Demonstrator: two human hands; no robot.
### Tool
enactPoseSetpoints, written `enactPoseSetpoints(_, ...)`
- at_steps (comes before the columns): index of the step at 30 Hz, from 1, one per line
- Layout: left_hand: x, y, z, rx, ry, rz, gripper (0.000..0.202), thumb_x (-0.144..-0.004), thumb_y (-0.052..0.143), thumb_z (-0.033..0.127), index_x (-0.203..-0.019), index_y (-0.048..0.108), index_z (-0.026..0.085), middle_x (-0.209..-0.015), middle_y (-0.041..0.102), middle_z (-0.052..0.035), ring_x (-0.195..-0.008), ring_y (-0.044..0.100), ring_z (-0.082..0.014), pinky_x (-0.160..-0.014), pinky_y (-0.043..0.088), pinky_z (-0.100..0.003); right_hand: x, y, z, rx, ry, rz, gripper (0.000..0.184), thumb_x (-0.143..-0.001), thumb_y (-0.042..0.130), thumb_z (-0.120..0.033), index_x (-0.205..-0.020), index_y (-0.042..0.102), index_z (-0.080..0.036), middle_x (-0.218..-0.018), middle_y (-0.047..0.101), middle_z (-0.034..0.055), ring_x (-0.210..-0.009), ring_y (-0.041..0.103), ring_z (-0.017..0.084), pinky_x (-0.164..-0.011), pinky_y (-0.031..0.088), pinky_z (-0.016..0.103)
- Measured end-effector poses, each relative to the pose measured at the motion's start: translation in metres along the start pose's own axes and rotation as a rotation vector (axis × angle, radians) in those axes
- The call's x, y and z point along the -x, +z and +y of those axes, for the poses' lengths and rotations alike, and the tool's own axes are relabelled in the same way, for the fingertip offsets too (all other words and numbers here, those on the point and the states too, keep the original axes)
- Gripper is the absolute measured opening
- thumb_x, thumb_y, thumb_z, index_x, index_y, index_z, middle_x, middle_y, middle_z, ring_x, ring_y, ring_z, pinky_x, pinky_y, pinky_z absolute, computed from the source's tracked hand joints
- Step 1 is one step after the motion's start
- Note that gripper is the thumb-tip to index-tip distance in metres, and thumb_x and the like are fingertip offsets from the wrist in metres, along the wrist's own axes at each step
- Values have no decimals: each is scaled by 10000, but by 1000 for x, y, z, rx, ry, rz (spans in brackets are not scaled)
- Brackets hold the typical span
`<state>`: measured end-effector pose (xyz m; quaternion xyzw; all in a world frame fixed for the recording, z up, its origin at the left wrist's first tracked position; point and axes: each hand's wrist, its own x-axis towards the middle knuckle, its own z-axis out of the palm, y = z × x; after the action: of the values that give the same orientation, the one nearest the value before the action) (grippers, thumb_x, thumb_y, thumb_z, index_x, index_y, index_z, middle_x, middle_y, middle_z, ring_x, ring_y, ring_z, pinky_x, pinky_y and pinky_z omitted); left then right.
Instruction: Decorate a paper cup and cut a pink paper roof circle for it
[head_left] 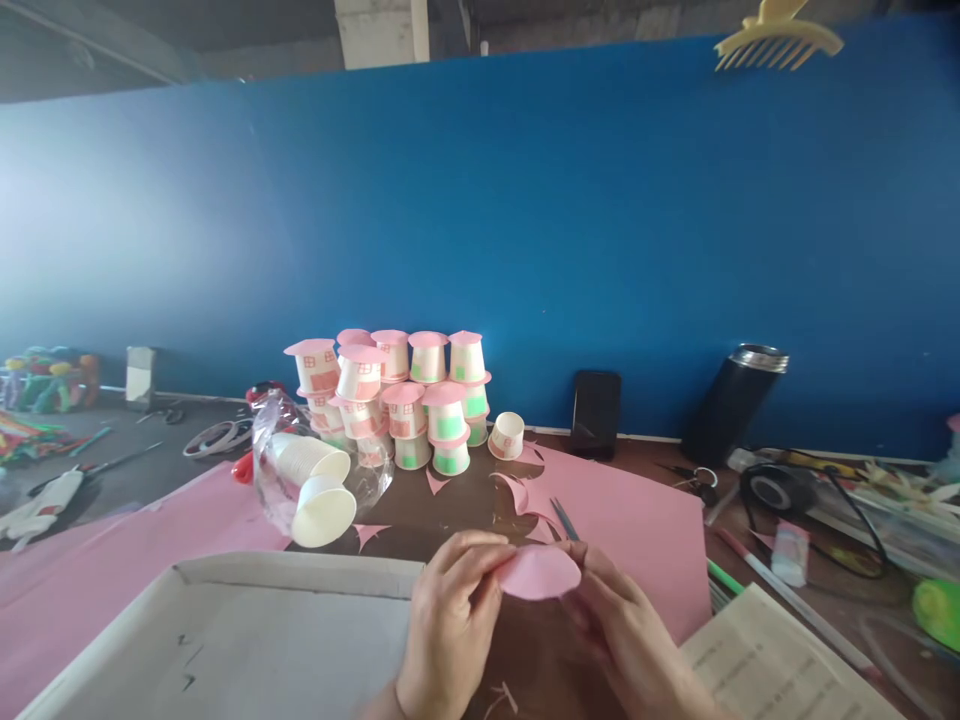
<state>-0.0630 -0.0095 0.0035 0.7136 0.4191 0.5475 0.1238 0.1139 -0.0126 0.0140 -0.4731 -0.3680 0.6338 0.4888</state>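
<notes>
Both my hands meet at the bottom centre over the brown table. My left hand (450, 610) and my right hand (622, 630) pinch the two sides of a small round pink paper piece (538, 572), curved into a shallow cone. Grey scissors (564, 518) lie just beyond it on a large pink paper sheet (645, 530) with cut-out holes. Behind stands a stack of paper cup houses (397, 395) with pink roofs and pink or green doors. A plastic sleeve of plain white paper cups (315, 480) lies to the left.
A shallow white cardboard tray (225, 640) sits at the bottom left. Against the blue wall stand a dark phone (596, 412) and a black tumbler (731, 400). Tape rolls, pens, cables and a printed sheet (780, 670) crowd the right side. Colourful craft items lie far left.
</notes>
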Motion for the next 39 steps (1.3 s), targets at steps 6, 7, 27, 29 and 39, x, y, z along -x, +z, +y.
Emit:
enactPoseSetpoints(6, 0, -6, 0, -226, 266, 93, 332, -811, 564, -11, -1025, 666, 222, -1017, 579, -65, -925, 580, -152, -767, 512, -240, -4, -3, 0, -355, 241, -179, 395, -820, 605, -546, -704, 614, -169, -445, 332, -98, -403, 163, 34, -355, 87, 154)
enactPoseSetpoints(7, 1, -6, 0, -234, 272, 92, 330, -812, 567, -10, -1022, 668, 224, -1019, 571, -65, -924, 575, -152, -759, 513, -237, -4, -4, 0, -373, 249, -201, 357, -804, 648, -497, -684, 604, -164, -441, 334, -97, -404, 174, 31, -358, 98, 151)
enactPoseSetpoints(27, -7, -1, 2, 794, -865, -442, 425, -847, 537, 533, -657, 526, 153, -534, 402, 53, -479, 290, -64, -465, 168, -234, -3, -15, -11, 28, -17, -294, 488, -679, 760, -339, -1138, 630, -236, -761, 651, -15, -749, 611, 195, -682, 417, 297)
enactPoseSetpoints(29, -7, -2, 3, 768, -887, -497, 393, -782, 645, 503, -656, 509, 157, -539, 412, 57, -493, 293, -64, -475, 171, -230, -4, -17, -10, 48, -16, -310, 509, -682, 766, -339, -1162, 628, -238, -744, 645, -25, -715, 591, 170, -653, 401, 272)
enactPoseSetpoints(39, -10, -1, 4, 508, -862, -420, 423, -689, 709, 527, -601, 514, 163, -563, 461, 45, -562, 365, -98, -518, 265, -218, 3, -9, -20, 28, 24, -397, 493, -722, 788, -276, -1185, 620, -243, -1063, 701, 32, -1016, 604, 227, -870, 434, 326)
